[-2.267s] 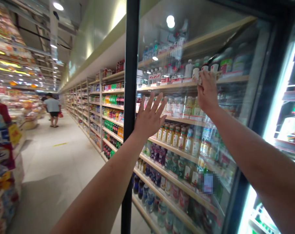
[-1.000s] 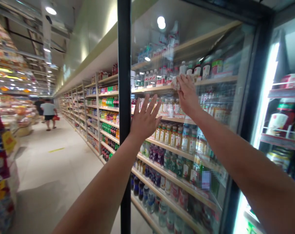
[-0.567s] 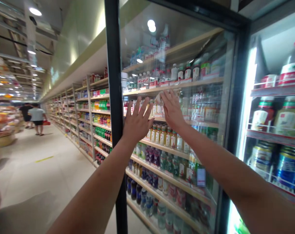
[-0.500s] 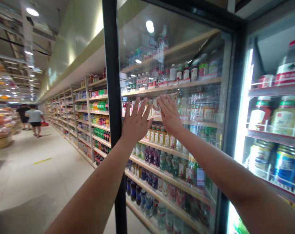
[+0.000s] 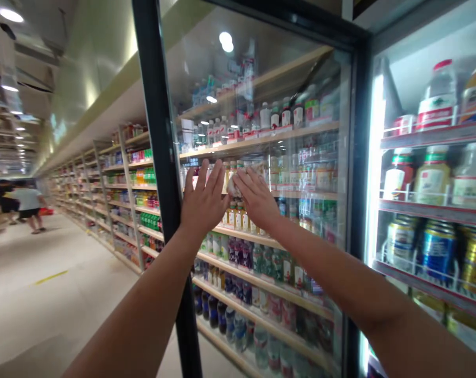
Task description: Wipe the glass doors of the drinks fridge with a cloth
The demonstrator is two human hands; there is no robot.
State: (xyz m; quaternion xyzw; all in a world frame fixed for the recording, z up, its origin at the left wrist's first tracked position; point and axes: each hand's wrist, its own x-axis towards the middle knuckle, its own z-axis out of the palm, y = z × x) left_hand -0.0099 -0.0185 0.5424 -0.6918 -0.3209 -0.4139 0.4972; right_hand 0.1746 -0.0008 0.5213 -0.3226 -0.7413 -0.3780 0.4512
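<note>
Left hand (image 5: 202, 205): I see its fingers spread against the glass door (image 5: 288, 178).
Right hand (image 5: 257, 199): fingers close together, holding a pale cloth (image 5: 233, 187).

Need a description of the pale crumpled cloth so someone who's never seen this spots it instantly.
Start at the black-framed glass door, standing open left of the brightly lit drinks cooler. Near mid-pane, beside the bare left hand, find the bare right hand. The pale crumpled cloth peeks out from under its fingers: wadded and shapeless, unlike the upright bottles in rows behind.
</note>
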